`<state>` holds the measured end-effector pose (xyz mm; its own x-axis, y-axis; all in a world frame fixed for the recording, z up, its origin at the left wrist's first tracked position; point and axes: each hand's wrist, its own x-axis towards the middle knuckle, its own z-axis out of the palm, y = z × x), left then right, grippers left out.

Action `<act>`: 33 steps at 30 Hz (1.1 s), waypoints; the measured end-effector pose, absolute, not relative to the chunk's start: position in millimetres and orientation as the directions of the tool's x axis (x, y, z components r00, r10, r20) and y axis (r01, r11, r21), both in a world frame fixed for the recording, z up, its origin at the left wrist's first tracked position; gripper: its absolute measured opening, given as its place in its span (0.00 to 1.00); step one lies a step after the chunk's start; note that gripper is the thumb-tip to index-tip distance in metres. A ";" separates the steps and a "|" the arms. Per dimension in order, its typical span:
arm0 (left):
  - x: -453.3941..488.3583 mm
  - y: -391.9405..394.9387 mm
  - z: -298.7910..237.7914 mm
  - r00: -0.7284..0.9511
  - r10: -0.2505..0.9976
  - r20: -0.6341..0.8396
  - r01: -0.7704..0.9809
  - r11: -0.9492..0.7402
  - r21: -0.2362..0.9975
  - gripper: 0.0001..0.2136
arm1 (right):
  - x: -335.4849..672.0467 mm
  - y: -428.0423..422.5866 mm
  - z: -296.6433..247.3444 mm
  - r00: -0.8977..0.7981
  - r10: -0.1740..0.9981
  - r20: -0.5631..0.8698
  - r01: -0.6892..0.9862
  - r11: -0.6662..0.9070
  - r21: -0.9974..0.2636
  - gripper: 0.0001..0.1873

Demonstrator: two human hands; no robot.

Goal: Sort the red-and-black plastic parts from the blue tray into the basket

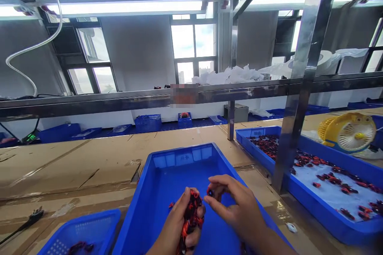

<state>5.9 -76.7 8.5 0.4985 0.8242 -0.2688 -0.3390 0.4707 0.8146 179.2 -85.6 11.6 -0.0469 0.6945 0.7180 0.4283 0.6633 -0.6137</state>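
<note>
My left hand [179, 223] is wrapped round a clump of small red and black parts [193, 215], which show between the thumb and fingers. Just to its right, my right hand [236, 203] pinches one small black and red part [210, 193] between thumb and fingertips. Both hands are over a deep blue tray [182, 159]. A small red piece [171, 205] lies in the tray, left of my left hand. More dark parts show at the tray's lower right, partly hidden by my right forearm. The exact kind of these parts is too small to tell.
On the right, a long blue tray [326, 211] holds many red and black parts, behind a metal post [295, 127]. A yellow fan [347, 131] stands beyond it. At lower left are a blue basket [92, 223] and a power plug [36, 216]. A metal rail [119, 101] crosses ahead.
</note>
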 end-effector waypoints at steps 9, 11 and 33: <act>-0.8 -84.7 15.3 0.551 0.828 -0.102 -0.338 0.333 0.880 0.21 | 170.5 -96.9 11.3 -0.048 0.704 0.709 0.370 0.672 -0.642 0.11; -0.6 -83.3 13.9 0.521 0.850 -0.078 -0.315 0.276 0.908 0.20 | 168.6 -93.4 10.0 0.026 0.864 0.503 0.137 0.495 -0.858 0.09; -10.5 -85.1 13.4 0.570 0.816 0.102 -0.280 0.076 0.957 0.22 | 161.5 -104.3 7.5 -0.135 0.814 0.566 0.267 0.580 -0.770 0.07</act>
<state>-10.5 -85.1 13.4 0.5695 0.8156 0.1018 -0.2795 0.0757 0.9572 161.5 -104.3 7.5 -0.1348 0.8135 0.5657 0.2668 0.5796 -0.7700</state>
